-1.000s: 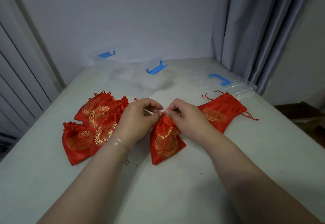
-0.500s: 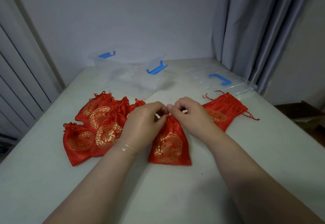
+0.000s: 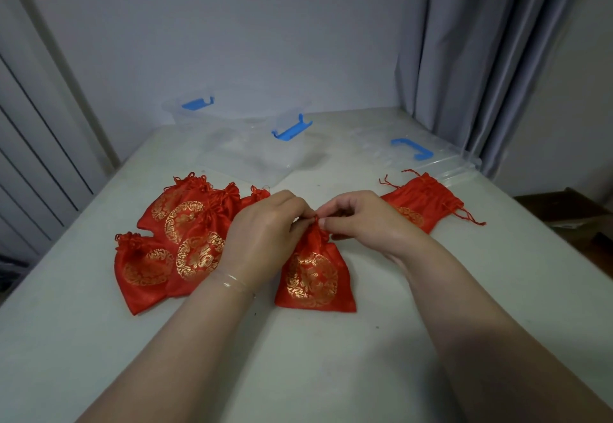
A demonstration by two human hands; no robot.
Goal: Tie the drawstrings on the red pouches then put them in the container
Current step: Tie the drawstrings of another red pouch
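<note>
The neck of a red pouch [image 3: 313, 273], lying at the table's near centre, is pinched by the left hand [image 3: 265, 240] and the right hand [image 3: 361, 220]. The thin drawstrings could slip from the fingertips, so the knot may be left loose. The container [image 3: 252, 153] stands far left.

A pale desk [image 3: 331, 373] is carrying everything here. One red pouch [image 3: 315, 276] with a gold medallion is lying flat near the middle. Left of that pouch, a pile of red pouches [image 3: 179, 240] is sitting with gathered necks, overlapping one another. Right of it and farther back, another red pouch [image 3: 421, 203] is lying with loose drawstrings trailing. Behind it, a clear container [image 3: 252, 153] with blue latches is standing, and a clear lid [image 3: 418, 157] is resting behind and to the right.
</note>
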